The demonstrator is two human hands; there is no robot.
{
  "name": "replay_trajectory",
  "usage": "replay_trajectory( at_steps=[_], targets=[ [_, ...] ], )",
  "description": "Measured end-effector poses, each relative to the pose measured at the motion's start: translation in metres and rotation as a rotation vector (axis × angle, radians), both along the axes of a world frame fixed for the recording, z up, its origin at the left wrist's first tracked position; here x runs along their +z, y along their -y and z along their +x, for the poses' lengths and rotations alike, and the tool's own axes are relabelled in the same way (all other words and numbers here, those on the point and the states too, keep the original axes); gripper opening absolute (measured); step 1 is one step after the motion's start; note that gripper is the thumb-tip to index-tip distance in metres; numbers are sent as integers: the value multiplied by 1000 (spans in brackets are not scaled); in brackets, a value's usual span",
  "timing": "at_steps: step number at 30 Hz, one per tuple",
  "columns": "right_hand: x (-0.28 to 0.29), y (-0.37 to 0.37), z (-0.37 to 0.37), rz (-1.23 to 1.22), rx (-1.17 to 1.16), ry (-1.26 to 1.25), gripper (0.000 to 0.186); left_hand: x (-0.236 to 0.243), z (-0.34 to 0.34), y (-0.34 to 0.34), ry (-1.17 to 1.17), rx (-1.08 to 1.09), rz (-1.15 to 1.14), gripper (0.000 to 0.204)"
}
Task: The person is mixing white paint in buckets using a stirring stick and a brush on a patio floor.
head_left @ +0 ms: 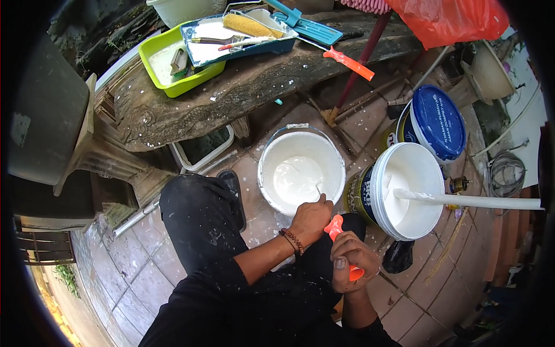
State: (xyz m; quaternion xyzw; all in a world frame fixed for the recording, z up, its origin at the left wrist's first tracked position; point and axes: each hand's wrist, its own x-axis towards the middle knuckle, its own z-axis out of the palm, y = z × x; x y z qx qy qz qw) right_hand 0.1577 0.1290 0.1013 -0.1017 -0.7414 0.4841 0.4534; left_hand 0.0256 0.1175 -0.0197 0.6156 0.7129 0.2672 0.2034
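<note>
My right hand (354,261) is closed around an orange plastic handle (334,226) in front of my body. My left hand (311,222) is closed at the near rim of a white bucket (263,179), just beyond the handle's tip. A thin metal rod (318,188) pokes past the left fingers into the bucket; it appears to line up with the orange handle. White paint (298,176) covers the bucket's bottom, and its inner walls are smeared. Whatever is on the rod's far end cannot be made out.
Right of the bucket stands an open paint pail (378,196) with a white pipe (480,200) in it. Behind it is a blue-lidded pail (439,124). A wooden bench (254,95) holds a green tray (173,89), a paint tray (199,52), a yellow roller (251,26) and brushes.
</note>
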Motion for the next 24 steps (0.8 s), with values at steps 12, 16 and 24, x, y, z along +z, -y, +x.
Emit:
replay_trajectory(
  at_steps=[12, 16, 24],
  targets=[
    [15, 20, -5, -133, -268, -143, 23, 32, -6, 16, -104, -204, -87, 16],
    [18, 22, -9, -175, -296, -119, 25, 35, -6, 19, -119, -162, -54, 10],
    [8, 19, -5, -130, -271, -179, 22, 27, -5, 9, -83, -154, -104, 18]
  ],
)
